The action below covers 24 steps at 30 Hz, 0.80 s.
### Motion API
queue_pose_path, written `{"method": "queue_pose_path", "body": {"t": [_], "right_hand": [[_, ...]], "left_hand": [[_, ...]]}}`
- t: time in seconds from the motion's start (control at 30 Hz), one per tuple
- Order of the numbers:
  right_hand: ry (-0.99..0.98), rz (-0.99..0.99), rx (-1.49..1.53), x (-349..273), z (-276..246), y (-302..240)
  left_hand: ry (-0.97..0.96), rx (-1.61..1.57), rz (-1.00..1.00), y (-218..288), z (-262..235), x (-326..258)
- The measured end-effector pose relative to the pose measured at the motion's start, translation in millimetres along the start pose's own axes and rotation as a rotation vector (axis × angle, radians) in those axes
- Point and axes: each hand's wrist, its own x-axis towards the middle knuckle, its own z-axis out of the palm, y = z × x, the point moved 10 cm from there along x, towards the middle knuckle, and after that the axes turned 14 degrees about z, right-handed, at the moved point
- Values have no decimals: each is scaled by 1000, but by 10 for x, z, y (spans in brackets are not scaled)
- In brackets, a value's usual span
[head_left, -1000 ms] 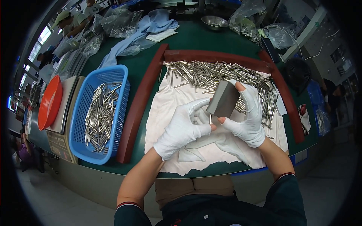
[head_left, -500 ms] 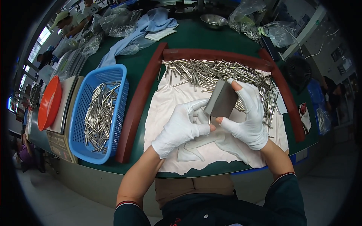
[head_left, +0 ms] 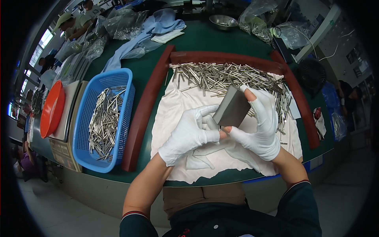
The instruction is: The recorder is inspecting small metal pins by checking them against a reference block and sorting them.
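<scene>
My right hand (head_left: pixel 258 122), in a white glove with bare thumb and fingertip, grips a dark grey rectangular block (head_left: pixel 233 108) tilted above the cloth. My left hand (head_left: pixel 193 134), gloved the same way with its thumb tip bare, is closed just below the block's lower left end. A thin metal pin (head_left: pixel 220 128) shows a short bit between the left thumb and the block; the rest of it is hidden. Both thumb tips almost meet there. Many loose metal pins (head_left: pixel 221 77) lie heaped behind the hands on a pale pink cloth (head_left: pixel 166 118).
Dark red bars (head_left: pixel 148 110) frame the cloth on the left, back and right. To the left stand a blue basket (head_left: pixel 128 118) of pins, and an orange-red dish (head_left: pixel 52 108) on a scale. A metal bowl (head_left: pixel 224 22), plastic bags and a blue cloth (head_left: pixel 158 25) lie farther back.
The block has dipped slightly and turned a little in my right hand. The right thumb has come down and left, closer to the left thumb, and less of the pin shows.
</scene>
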Motion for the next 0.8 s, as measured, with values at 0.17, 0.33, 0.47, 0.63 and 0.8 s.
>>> {"method": "queue_pose_path", "body": {"t": [0.17,0.33,0.47,0.63,0.8], "right_hand": [[-73,71,90,12,73,93],[-81,92,51,16,91,137],[43,-63,-68,-43,24,-40],[81,-15,-100,-26,-21,138],[61,133,55,-49,-6,311]], "left_hand": [[13,29,29,-8,-47,8],[36,69,33,29,-34,-13],[118,118,49,35,-128,-22],[125,22,133,106,-185,7],[83,-38,89,117,-118,-2]]}}
